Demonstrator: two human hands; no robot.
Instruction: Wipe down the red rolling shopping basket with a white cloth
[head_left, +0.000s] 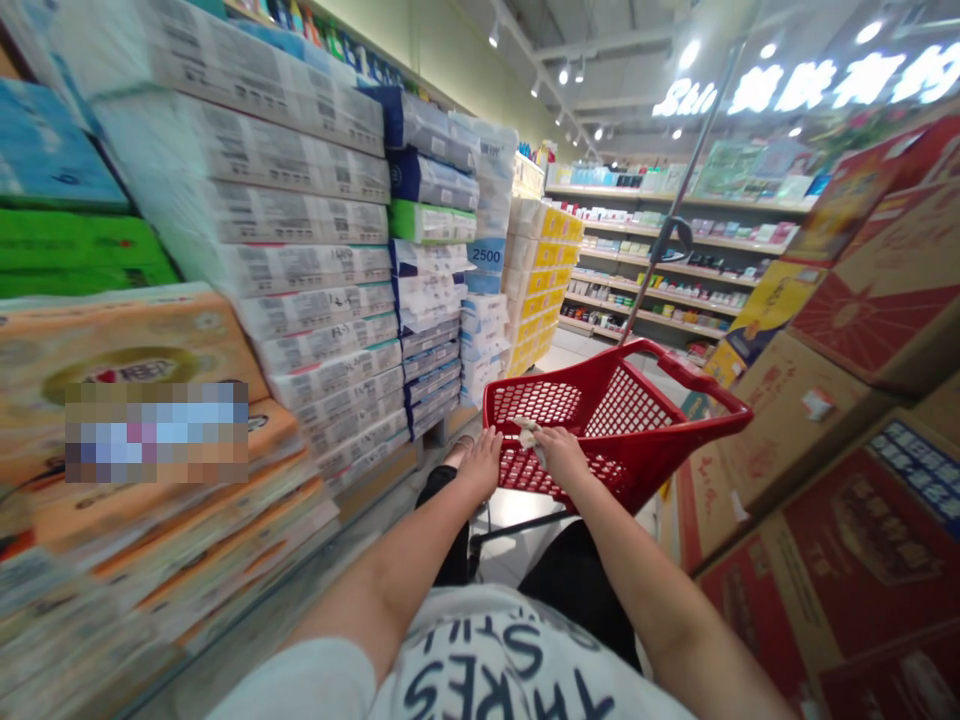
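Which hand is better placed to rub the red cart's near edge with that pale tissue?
Probably the right hand: it holds the pale tissue at the near edge of the red cart. The left hand is there too, but no tissue shows in it.

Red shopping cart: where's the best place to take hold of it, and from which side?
Probably by the red handle bar, a hand wrapped over its middle, coming from outside the cart's far right end. The bar is slim and raised above the meshed basket, seemingly leaving finger room; the left hand and right hand are at the near rim.
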